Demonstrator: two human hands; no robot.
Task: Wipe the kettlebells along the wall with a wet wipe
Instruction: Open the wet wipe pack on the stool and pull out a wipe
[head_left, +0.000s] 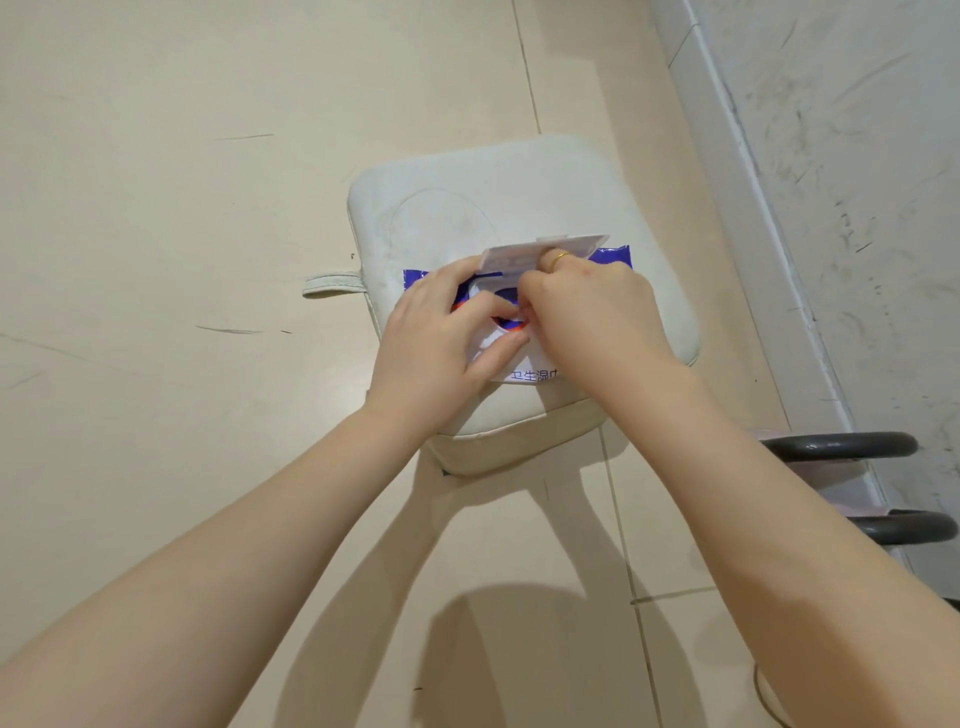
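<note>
A blue and white wet wipe pack lies on a cream padded stool. Its plastic lid stands flipped up. My left hand presses down on the pack's left side. Fingertips of my right hand, which wears a gold ring, pinch at the pack's opening; what they pinch is hidden. Two dark kettlebell handles show along the wall at lower right, with pink bodies mostly hidden behind my right forearm.
Beige tiled floor surrounds the stool. A scuffed white wall with a skirting board runs down the right side. A strap loop sticks out from the stool's left edge. A thin cord lies on the floor at bottom right.
</note>
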